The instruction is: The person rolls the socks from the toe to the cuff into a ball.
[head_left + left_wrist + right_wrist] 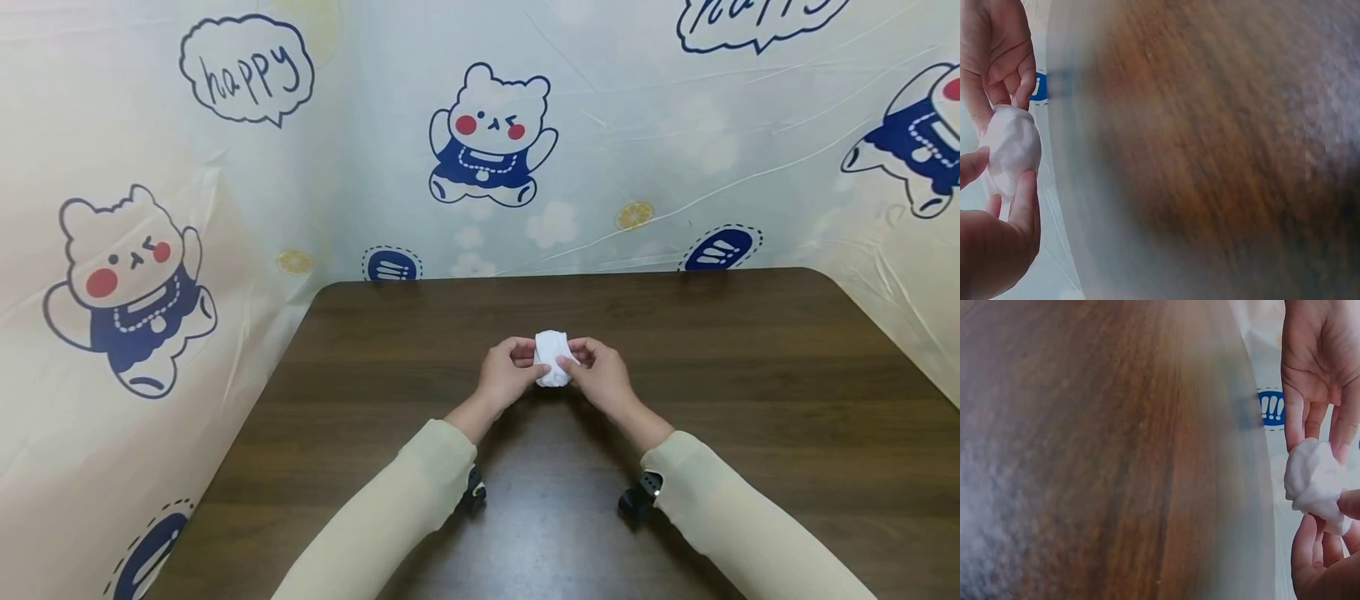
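Observation:
A small white bundle of soft, folded material (551,357) is held up between both hands over the far half of the table. My left hand (507,375) pinches its left side, thumb on the near face and fingers behind. From the other side my right hand (604,380) grips it the same way, its thumb resting across the front. Seen from the left wrist, the bundle (1013,150) looks rounded and bulging. Creases and overlapping layers show on the bundle (1315,478) in the right wrist view. What exactly it is, I cannot tell.
A dark brown wooden table (360,358) with rounded far corners lies below the hands. Behind it hangs a pale sheet (375,150) printed with bears and lettering, which also runs down the left and right sides. Each sleeve has a black wrist device (639,498) under it.

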### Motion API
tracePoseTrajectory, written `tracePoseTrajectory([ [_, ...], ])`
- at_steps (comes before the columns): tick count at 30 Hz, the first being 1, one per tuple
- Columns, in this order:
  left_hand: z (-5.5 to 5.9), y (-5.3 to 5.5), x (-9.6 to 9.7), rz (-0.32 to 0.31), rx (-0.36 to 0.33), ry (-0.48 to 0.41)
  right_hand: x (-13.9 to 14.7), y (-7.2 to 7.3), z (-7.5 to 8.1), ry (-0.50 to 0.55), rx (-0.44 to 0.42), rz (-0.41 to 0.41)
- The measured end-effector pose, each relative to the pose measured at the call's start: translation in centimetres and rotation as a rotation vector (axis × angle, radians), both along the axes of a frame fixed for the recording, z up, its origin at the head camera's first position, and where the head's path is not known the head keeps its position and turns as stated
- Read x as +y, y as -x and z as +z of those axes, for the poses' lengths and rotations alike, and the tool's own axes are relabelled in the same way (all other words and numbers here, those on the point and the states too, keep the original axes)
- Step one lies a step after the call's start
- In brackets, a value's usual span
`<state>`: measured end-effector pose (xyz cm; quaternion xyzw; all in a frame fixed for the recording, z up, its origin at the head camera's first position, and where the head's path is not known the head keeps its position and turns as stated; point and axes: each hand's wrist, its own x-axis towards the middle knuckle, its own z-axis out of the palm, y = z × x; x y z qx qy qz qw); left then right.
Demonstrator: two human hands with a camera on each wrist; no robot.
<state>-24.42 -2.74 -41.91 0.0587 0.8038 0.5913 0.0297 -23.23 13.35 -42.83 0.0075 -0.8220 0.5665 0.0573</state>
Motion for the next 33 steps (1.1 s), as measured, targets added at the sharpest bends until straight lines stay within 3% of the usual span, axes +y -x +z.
tracePoseTrajectory([
  [13, -0.6, -0.2, 0.1, -0.019, -0.059, 0.040, 0.2, 0.1, -0.6, -0.130, -0.062, 0.013],
  [33, -1.0, -0.5, 0.1, -0.004, -0.072, 0.103, 0.2, -0.1, -1.1, -0.190, -0.089, 0.044],
])
